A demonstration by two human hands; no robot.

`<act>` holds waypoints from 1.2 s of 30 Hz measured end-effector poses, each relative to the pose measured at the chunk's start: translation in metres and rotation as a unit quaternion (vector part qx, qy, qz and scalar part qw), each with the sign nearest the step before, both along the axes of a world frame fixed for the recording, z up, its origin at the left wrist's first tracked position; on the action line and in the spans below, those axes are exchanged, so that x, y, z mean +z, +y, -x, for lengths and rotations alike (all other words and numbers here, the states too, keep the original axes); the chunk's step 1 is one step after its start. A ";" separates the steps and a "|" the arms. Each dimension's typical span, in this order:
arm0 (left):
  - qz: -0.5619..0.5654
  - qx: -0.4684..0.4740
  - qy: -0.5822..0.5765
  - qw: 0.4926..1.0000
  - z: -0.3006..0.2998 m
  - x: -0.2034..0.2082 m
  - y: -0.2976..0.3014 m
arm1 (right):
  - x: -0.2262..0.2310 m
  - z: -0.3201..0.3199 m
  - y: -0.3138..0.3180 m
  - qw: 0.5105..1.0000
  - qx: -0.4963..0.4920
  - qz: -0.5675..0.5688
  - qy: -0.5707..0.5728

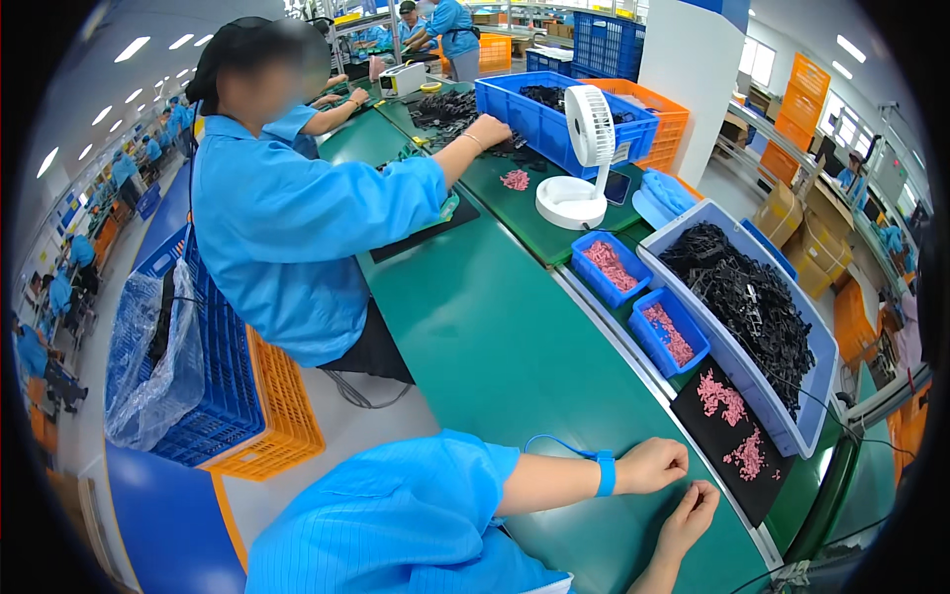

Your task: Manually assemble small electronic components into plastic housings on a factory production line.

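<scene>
Two small blue plastic bins (pixel 690 365) and one black rectangular mat (pixel 755 501) line the green workbench's (pixel 475 337) right edge; two heaps of tiny pink pieces (pixel 745 458) lie on the mat. Near its left edge, left hand (pixel 650 465) and right hand (pixel 691 517) curl, contents hidden.

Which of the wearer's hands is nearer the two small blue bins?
Left. The left hand sits below the small blue bins in the picture; the right hand is even lower, farther from them.

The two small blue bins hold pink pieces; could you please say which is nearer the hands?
The small blue bin beside the black mat; the other bin stands farther off, nearer the white fan.
</scene>
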State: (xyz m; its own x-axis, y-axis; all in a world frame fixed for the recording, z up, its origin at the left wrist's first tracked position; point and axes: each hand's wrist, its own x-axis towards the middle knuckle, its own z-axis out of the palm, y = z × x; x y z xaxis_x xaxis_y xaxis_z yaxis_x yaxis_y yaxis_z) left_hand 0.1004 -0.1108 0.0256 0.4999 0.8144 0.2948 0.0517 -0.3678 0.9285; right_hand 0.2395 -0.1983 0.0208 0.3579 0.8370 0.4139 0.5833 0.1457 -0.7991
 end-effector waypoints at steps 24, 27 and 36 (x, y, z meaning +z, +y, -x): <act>0.035 -0.116 -0.026 0.992 0.001 0.000 -0.008 | -0.008 -0.002 -0.001 0.995 -0.022 0.013 -0.098; 0.029 -0.115 -0.029 0.993 0.000 -0.001 -0.007 | -0.007 -0.003 0.000 0.995 -0.017 0.013 -0.099; 0.022 -0.112 -0.021 0.993 0.001 0.004 -0.013 | 0.000 0.001 -0.008 0.996 -0.014 0.033 -0.088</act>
State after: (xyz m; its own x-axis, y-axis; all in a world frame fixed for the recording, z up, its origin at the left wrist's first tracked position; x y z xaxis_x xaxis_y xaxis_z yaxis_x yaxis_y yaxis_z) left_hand 0.0993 -0.1241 0.0295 0.6580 0.6967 0.2858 -0.0667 -0.3241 0.9437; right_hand 0.2386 -0.2068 0.0208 0.3090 0.8547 0.4171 0.7179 0.0781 -0.6917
